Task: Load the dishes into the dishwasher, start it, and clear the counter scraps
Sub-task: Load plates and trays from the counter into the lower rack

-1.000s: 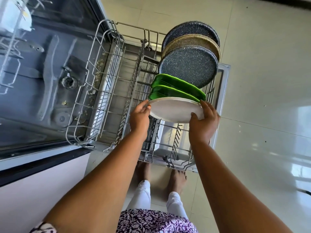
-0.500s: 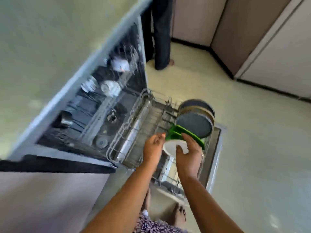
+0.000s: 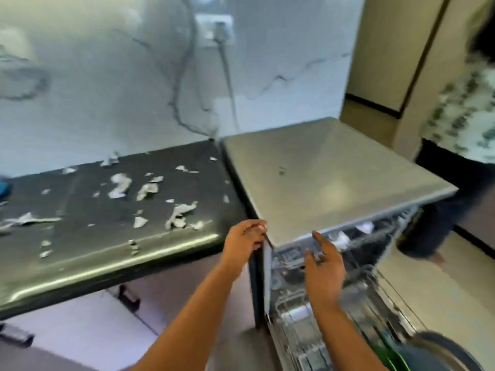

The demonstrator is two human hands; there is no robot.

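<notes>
The view is blurred by motion. The grey dishwasher [image 3: 321, 180] stands open, its lower rack [image 3: 334, 330] pulled out, with green plates [image 3: 385, 354] and a dark speckled plate [image 3: 439, 352] at the bottom right. Several white paper scraps [image 3: 150, 191] lie scattered on the black counter [image 3: 80, 263] to the left. My left hand [image 3: 243, 242] hovers at the dishwasher's front left corner with loosely bent fingers, holding nothing. In front of the upper rack, my right hand [image 3: 322, 271] is raised with fingers spread and empty.
Another person [image 3: 455, 145] in a patterned top and dark trousers stands right of the dishwasher. A cable [image 3: 227, 73] runs from a wall socket [image 3: 214, 29] down behind the counter. A blue object [image 3: 4, 188] sits at the counter's far left. White drawers [image 3: 80, 330] lie below.
Both hands have let go of the white plate, now left in the lower rack, and have risen to the dishwasher's top edge. My view has swung up from the rack to the counter.
</notes>
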